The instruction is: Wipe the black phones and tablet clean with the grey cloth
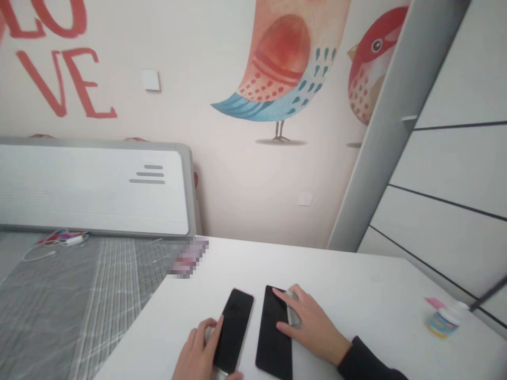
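A smartphone (236,327) with a dark screen and a pale rim lies at a slant on the white table (222,264). My left hand (198,349) grips its left edge, the index finger along the side and the thumb near the bottom end. Something pale shows between those fingers, too small to name. To the right is a wider flat black device (273,340), its screen dark. My right hand (311,323) has its index finger and thumb spread onto the black face. Between them it holds a pale grey block-like object (293,310), partly hidden by the hand.
A blurred white jar with a coloured label (441,323) stands at the far right, a pink item (434,302) beside it. A pixelated pinkish object (188,258) is at the table's far left corner. Left is a bed (114,295) with a white cable (51,253); drawers (447,163) rise at right.
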Motion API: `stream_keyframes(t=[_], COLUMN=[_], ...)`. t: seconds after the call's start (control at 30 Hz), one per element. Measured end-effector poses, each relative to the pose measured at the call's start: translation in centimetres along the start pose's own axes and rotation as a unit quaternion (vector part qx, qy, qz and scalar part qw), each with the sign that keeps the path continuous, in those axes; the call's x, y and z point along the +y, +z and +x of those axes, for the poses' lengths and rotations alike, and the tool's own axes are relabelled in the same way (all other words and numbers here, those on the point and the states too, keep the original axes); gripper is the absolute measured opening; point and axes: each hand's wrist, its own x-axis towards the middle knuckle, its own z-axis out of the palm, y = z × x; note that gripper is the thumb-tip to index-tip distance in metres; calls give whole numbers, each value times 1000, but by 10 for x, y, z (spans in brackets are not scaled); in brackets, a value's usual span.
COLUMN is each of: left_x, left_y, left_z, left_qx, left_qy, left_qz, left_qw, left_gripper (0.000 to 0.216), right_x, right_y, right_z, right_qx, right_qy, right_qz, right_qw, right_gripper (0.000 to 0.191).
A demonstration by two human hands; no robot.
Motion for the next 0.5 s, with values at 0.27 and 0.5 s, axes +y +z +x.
stream_keyframes(t=[0.27,0.5], left_x=[26,45], left_y=[-4,-22], left_z=[-4,7], left_qx=[-42,-41], left_qy=[-117,-126], left_qz=[1,-1], left_qw=[992,991], left_gripper=[95,92], right_x=[-31,-38], right_y=[28,23], right_z=[25,22], right_qx=[-44,-25], right_qy=[-47,-35], right_qz=[55,155], right_qw=[996,987], right_gripper=[63,59])
